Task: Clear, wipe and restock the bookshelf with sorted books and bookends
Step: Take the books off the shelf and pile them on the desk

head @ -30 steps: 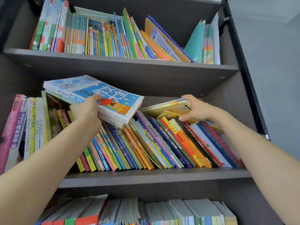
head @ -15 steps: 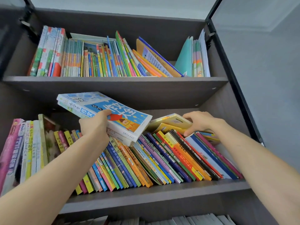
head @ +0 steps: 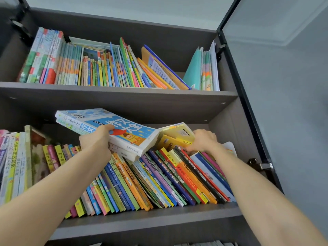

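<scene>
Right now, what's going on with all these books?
A person is taking books off a bookshelf. Their left hand grips a small stack of blue-covered books at the top of the leaning row on the middle shelf. Their right hand holds the yellow books lying on top of that row. The top shelf is full of books; nothing looks cleared yet.
</scene>
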The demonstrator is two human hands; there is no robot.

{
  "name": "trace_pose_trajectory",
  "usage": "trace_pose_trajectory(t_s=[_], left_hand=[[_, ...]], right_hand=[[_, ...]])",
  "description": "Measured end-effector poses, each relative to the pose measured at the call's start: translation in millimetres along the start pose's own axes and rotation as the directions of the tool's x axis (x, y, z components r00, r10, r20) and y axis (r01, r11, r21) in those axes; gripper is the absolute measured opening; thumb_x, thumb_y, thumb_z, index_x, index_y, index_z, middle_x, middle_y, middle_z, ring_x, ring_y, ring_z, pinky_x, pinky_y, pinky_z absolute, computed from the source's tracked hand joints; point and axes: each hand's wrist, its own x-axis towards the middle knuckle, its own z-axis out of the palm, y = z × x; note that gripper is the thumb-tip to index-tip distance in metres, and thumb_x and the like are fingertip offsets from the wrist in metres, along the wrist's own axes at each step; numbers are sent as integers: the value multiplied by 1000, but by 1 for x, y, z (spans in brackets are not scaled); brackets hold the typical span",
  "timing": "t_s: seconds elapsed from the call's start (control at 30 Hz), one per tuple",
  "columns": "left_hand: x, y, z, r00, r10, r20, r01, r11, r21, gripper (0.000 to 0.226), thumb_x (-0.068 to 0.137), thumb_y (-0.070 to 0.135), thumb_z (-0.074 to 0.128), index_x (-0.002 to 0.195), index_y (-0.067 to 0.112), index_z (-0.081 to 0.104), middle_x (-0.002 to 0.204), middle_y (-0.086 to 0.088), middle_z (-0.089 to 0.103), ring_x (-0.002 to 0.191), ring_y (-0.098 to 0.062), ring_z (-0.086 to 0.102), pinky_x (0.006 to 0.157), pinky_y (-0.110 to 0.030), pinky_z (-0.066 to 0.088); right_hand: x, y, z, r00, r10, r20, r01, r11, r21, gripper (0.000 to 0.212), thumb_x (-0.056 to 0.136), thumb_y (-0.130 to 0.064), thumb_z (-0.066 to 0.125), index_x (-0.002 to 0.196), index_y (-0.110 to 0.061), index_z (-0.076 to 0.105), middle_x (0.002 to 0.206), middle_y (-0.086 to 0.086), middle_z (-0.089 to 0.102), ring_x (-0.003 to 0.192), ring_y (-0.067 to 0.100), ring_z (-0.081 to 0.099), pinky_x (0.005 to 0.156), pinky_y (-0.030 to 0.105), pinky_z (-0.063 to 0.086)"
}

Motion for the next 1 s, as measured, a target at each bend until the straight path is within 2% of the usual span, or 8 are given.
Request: trace_pose_trajectory(t_s=[0.13,0.27,0.37,0.47,0.57,0.67,0.8,1.0], left_hand=[[-3,1,-3,1000,-2,5,2,1000,7,70,75,27,78,133,17,38,106,-10,62,82,-20,65,65,-35,55],[-2,7,-5,999,39,-2,-39,999,-8,66,74,26,79,128,15,42,105,-10,63,84,-22,66,71,-38,57],[-6,9,-5,996,91,0,-91,996,-23,67,70,28,81,126,14,45,108,-9,64,88,-23,67,77,-39,57],[-15,14,-4,992,128,12,-128,991,-28,65,72,25,80,125,13,45,107,-9,64,87,-23,67,75,-38,57],[-27,17,-5,988,150,19,-149,988,-42,62,73,23,80,123,13,45,105,-9,64,84,-23,68,69,-37,57],[-41,16,-13,980,196,29,-195,980,-36,62,72,21,80,124,13,48,104,-9,66,79,-22,69,60,-33,53],[-68,17,-28,954,293,57,-292,956,-16,52,77,14,77,121,13,49,100,-6,69,74,-20,70,57,-30,54],[-129,26,-69,958,277,77,-280,959,40,38,79,13,74,114,18,59,94,-1,73,68,-15,72,54,-26,54]], right_hand=[[-5,4,-9,972,85,-219,-90,996,-13,41,75,-58,68,86,-20,58,81,-4,63,73,14,61,62,26,45],[-17,11,-33,906,151,-395,-116,987,111,36,78,-54,68,83,-19,63,78,-5,67,69,13,64,50,21,36],[-34,13,-47,864,123,-489,-96,992,80,38,79,-55,67,85,-18,62,78,-5,63,74,16,66,49,20,29],[-51,14,-57,821,41,-569,-32,999,25,38,78,-54,68,86,-16,64,80,-1,69,74,18,68,49,17,26],[-65,9,-70,713,-84,-696,107,994,-10,38,73,-51,75,74,-13,65,66,2,68,60,21,66,50,14,24],[-76,-4,-84,562,-197,-803,228,971,-79,39,72,-52,64,66,-14,65,56,0,64,49,18,61,52,21,40],[-90,-27,-108,448,-129,-885,256,967,-11,38,70,-48,63,68,-10,64,55,5,62,47,24,59,55,22,30],[-142,-65,-147,485,30,-874,307,930,202,42,72,-50,62,76,-8,64,67,11,67,60,31,61,58,25,25]])
